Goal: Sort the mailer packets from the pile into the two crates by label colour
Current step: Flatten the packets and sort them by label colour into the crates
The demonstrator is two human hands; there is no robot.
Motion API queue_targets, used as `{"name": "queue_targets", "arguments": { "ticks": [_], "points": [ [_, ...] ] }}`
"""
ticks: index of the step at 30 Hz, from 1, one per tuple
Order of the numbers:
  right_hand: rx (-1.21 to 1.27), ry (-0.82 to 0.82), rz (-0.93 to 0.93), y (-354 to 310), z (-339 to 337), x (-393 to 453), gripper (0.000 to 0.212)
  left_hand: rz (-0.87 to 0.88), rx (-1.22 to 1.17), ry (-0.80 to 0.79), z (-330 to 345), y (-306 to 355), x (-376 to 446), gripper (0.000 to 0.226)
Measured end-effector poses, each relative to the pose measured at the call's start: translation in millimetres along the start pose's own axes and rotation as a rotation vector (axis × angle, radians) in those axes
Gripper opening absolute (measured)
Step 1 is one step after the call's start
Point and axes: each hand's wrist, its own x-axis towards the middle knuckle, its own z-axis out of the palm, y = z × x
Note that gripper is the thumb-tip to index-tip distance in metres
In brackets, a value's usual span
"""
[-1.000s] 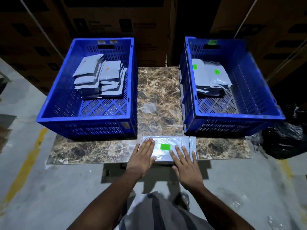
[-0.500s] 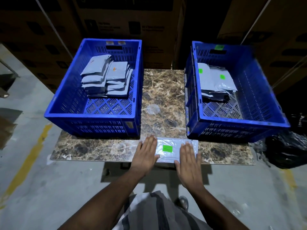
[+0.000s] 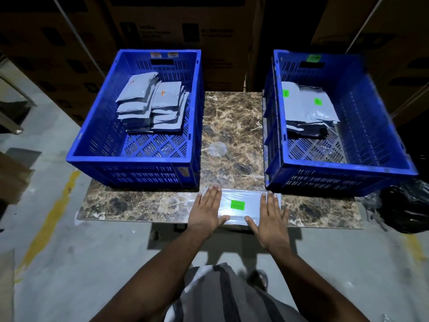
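A grey mailer packet [image 3: 241, 199] with a green label [image 3: 238, 204] lies flat at the marble table's near edge. My left hand [image 3: 206, 209] rests flat on its left end, fingers straight. On the packet's right end lies my right hand [image 3: 270, 214], also flat. The left blue crate [image 3: 97, 159] holds a stack of grey packets [image 3: 153, 103], some with orange labels. The right blue crate [image 3: 348, 167] holds packets with green labels [image 3: 308, 105] and carries a green tag on its far rim.
The marble table [image 3: 232, 126] shows bare stone between the crates. A black plastic bag [image 3: 406, 205] sits at the table's right end. Cardboard boxes [image 3: 185, 31] stand behind the crates. A yellow line [image 3: 51, 217] runs along the concrete floor at left.
My hands have spread apart along the packet, the right one sliding to its right end. The camera view has shifted slightly.
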Motion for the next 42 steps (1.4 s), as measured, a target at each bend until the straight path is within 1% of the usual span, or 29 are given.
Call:
{"name": "queue_targets", "arguments": {
  "ticks": [2, 6, 9, 12, 13, 14, 16, 18, 20, 22, 24, 26, 28, 30, 33, 35, 37, 38, 39, 40, 42],
  "points": [
    [-0.013, -0.010, 0.016, 9, -1, -3, 0.102, -0.022, 0.032, -0.007, -3, 1, -1, 0.093],
    [-0.037, -0.035, 0.055, 16, -2, -7, 0.102, -0.054, 0.078, -0.009, -3, 2, -2, 0.096],
    [-0.035, -0.064, 0.143, 10, -2, -9, 0.101, -0.087, 0.094, -0.028, -5, 2, -4, 0.099],
    [0.012, -0.028, 0.270, 6, -4, -11, 0.104, -0.133, 0.072, -0.042, -5, 2, -5, 0.104],
    [0.021, -0.004, 0.268, 6, -7, -11, 0.100, -0.132, 0.060, -0.025, -6, 2, -6, 0.104],
    [0.008, 0.032, 0.220, 6, -10, -10, 0.093, -0.111, 0.062, 0.010, -7, 2, -5, 0.103],
    [-0.055, 0.068, 0.020, 6, -10, -6, 0.079, 0.001, 0.094, 0.088, -9, 4, -1, 0.097],
    [-0.082, 0.028, -0.156, 9, -7, -2, 0.074, 0.146, 0.123, 0.071, -11, 8, 5, 0.090],
    [-0.100, -0.012, -0.220, 16, -1, 3, 0.076, 0.208, 0.146, 0.010, -8, 11, 10, 0.087],
    [-0.135, -0.032, -0.229, 21, 1, 5, 0.082, 0.199, 0.164, -0.021, -7, 12, 10, 0.089],
    [-0.194, -0.050, -0.262, 24, 1, 3, 0.096, 0.199, 0.097, -0.014, -12, 15, 8, 0.089],
    [-0.246, -0.087, -0.293, 24, -2, 0, 0.112, 0.214, 0.007, 0.052, -24, 17, 9, 0.081],
    [-0.243, -0.072, -0.321, 25, -9, -1, 0.118, 0.220, -0.049, 0.147, -38, 18, 12, 0.073],
    [-0.284, -0.018, -0.381, 29, -16, -3, 0.112, 0.202, -0.088, 0.137, -46, 17, 16, 0.075],
    [-0.262, 0.127, -0.500, 37, -30, -6, 0.086, 0.207, -0.089, 0.059, -50, 16, 22, 0.068],
    [-0.204, 0.209, -0.560, 37, -47, -6, 0.079, 0.195, -0.215, 0.000, -53, 11, 26, 0.073],
    [-0.139, 0.265, -0.616, 32, -72, -2, 0.072, 0.163, -0.483, -0.141, -62, 4, 23, 0.081],
    [-0.124, 0.301, -0.648, 28, -85, 0, 0.066, 0.154, -0.662, -0.239, -70, 1, 19, 0.080],
    [-0.117, 0.333, -0.674, 23, -97, 4, 0.061, 0.154, -0.841, -0.334, -79, -2, 14, 0.073],
    [-0.106, 0.367, -0.691, 17, -108, 7, 0.056, 0.154, -0.979, -0.399, -87, -4, 8, 0.060],
    [-0.077, 0.454, -0.704, 6, -127, 15, 0.047, 0.145, -1.114, -0.408, -97, -7, 0, 0.035]
  ]
}}
